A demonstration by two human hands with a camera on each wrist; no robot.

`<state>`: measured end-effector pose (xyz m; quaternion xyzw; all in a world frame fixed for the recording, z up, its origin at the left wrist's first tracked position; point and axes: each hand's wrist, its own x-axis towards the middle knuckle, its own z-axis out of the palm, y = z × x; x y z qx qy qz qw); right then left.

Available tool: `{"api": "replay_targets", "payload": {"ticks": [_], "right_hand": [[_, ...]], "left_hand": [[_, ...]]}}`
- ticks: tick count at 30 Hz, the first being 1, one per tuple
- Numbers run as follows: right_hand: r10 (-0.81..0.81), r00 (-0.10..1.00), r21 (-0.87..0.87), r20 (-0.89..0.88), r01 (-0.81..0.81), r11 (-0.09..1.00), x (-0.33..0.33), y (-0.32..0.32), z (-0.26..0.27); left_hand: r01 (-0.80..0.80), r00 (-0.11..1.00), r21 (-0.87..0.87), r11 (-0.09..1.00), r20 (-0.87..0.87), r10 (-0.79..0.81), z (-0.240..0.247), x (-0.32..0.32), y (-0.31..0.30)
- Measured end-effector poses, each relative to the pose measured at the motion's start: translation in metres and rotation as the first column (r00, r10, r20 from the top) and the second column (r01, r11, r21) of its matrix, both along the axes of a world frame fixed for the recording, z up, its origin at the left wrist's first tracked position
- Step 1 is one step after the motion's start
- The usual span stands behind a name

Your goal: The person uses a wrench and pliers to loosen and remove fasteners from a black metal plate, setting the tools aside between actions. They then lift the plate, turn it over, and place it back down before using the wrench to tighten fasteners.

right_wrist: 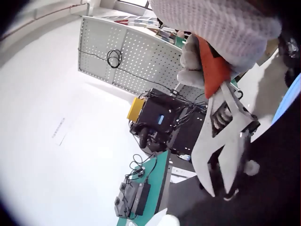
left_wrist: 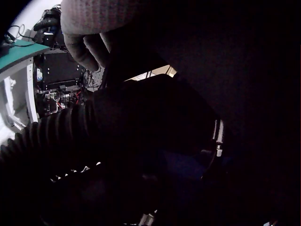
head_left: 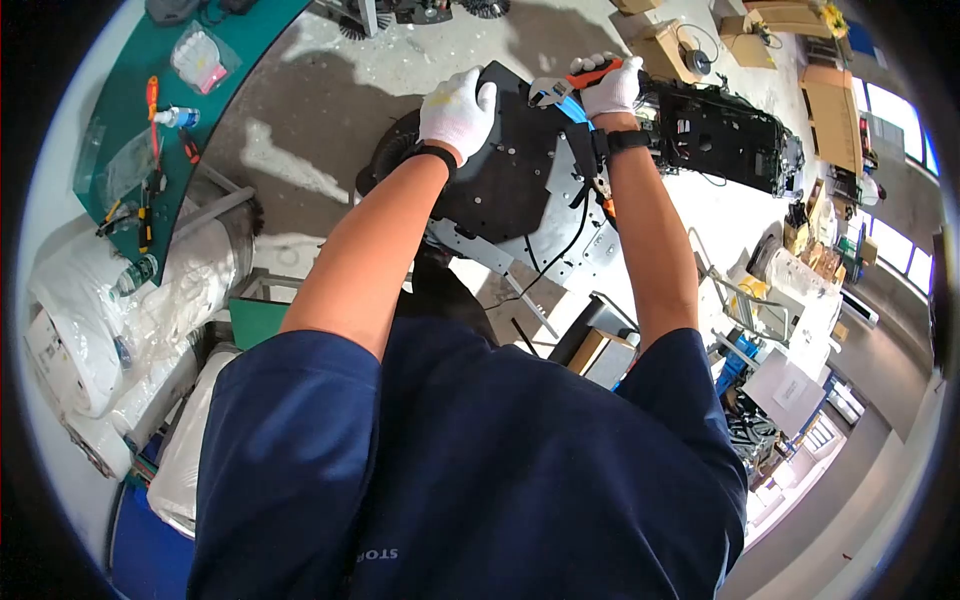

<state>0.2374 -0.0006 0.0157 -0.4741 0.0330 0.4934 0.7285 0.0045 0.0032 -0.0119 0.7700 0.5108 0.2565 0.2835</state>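
Note:
White knit gloves cover both hands. My left hand (head_left: 457, 108) grips the edge of a black panel (head_left: 505, 180), its fingers bent downward in the left wrist view. In my right hand (head_left: 612, 90) is an adjustable wrench (right_wrist: 225, 136), held by its orange handle (right_wrist: 212, 70). The wrench's jaws are spread apart, with its head over the right side of the panel in the head view. A blue strip (head_left: 573, 108) lies just beneath the wrench. Beside the panel's lower right is a silver perforated plate (head_left: 590, 255).
A black electronics chassis (head_left: 720, 135) extends to the right of the panel. On the left, a green table (head_left: 240, 40) carries screwdrivers (head_left: 152, 100), a small bottle (head_left: 178, 117) and bagged gloves (head_left: 200, 60). Cardboard boxes (head_left: 668, 50) stand on the floor at the back right. A ribbed dark hose (left_wrist: 51, 127) runs below my left hand.

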Motion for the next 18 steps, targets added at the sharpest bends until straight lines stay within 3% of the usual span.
{"api": "replay_targets", "payload": {"ticks": [4, 6, 8, 10, 18], "right_hand": [[0.027, 0.995, -0.029, 0.095, -0.024, 0.999, -0.008, 0.004, -0.006], [0.115, 0.952, -0.028, 0.284, -0.112, 0.993, -0.016, 0.007, -0.007], [0.102, 0.952, -0.016, 0.29, -0.101, 0.995, -0.02, 0.011, -0.005], [0.118, 0.903, -0.023, 0.414, -0.119, 0.993, -0.023, 0.014, -0.001], [0.093, 0.947, -0.004, 0.308, -0.096, 0.995, -0.012, 0.033, 0.001]], "left_hand": [[-0.009, 1.0, -0.005, 1.0, -0.03, 0.009, 0.001, 0.001, 0.0], [-0.009, 0.999, -0.009, 1.0, -0.037, 0.009, 0.002, 0.001, 0.0], [-0.011, 0.999, -0.009, 1.0, -0.042, 0.011, 0.003, 0.001, -0.001], [-0.014, 0.999, -0.022, 1.0, -0.035, 0.013, 0.003, 0.001, 0.0], [-0.016, 0.999, -0.042, 0.999, -0.039, 0.014, 0.004, 0.001, 0.001]]}}
